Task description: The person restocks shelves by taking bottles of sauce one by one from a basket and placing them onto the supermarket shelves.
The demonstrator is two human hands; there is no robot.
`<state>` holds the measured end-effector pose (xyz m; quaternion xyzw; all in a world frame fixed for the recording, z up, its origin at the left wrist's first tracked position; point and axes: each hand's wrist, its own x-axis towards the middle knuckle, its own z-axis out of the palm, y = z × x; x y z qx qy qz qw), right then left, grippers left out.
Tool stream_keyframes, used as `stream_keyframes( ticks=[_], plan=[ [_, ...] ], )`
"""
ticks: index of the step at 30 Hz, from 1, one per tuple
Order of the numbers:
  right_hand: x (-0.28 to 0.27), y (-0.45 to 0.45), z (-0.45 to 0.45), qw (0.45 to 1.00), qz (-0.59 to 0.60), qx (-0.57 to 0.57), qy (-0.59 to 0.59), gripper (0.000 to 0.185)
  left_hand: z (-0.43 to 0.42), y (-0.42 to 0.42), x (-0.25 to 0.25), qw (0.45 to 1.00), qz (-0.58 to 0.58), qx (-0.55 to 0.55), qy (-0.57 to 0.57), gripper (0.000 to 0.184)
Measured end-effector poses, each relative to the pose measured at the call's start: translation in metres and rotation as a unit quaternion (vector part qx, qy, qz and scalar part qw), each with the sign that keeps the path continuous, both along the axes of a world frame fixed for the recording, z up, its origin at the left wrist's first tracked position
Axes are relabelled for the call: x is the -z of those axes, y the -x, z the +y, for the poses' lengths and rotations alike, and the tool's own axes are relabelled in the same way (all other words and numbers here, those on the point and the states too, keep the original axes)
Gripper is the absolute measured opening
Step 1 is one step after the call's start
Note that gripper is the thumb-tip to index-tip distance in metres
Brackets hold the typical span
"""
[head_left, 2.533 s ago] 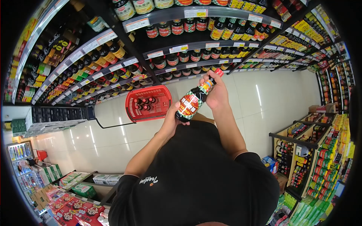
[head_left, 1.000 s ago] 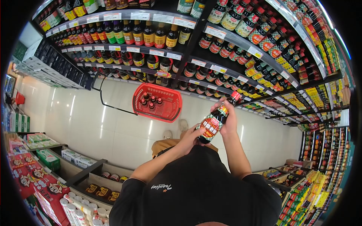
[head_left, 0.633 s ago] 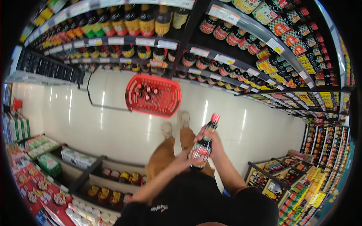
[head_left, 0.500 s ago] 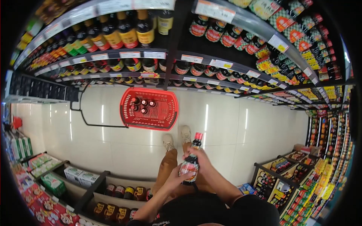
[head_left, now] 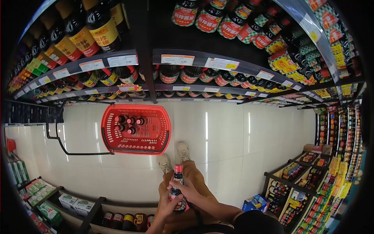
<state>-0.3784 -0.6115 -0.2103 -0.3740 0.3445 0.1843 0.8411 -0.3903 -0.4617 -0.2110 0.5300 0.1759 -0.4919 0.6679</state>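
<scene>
A dark soy sauce bottle [head_left: 178, 176] with a red cap stands upright in front of my body, between both hands. My right hand [head_left: 188, 190] is wrapped round its upper part, just below the neck. Lower down, my left hand [head_left: 168, 203] closes on the bottle's side, partly covering the label. On the floor ahead and to the left sits a red shopping basket [head_left: 163, 128] with several dark, red-capped bottles [head_left: 131, 121] grouped in its left half. The basket's black handle [head_left: 58, 138] extends out to the left.
Shelves of sauce bottles [head_left: 208, 17] with price tags [head_left: 177, 59] rise in front. Behind me on the left is a low shelf [head_left: 97, 208] with bottles and boxes. A display rack [head_left: 290, 183] and a blue box [head_left: 255, 203] are at the right.
My view has shifted closer to the shelves, which look larger. The bottle has come upright from a tilt, nearer my body, still in both hands. The basket appears further left and lower.
</scene>
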Motion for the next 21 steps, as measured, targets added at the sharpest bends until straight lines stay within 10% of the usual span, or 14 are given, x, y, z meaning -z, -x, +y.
stream_keyframes(
  ticks=[21],
  plan=[
    [-0.061,-0.008,-0.039,0.995,-0.035,0.088,-0.039,0.049,-0.042,-0.016,-0.062,0.999,-0.033,0.005,-0.017,0.050]
  ],
)
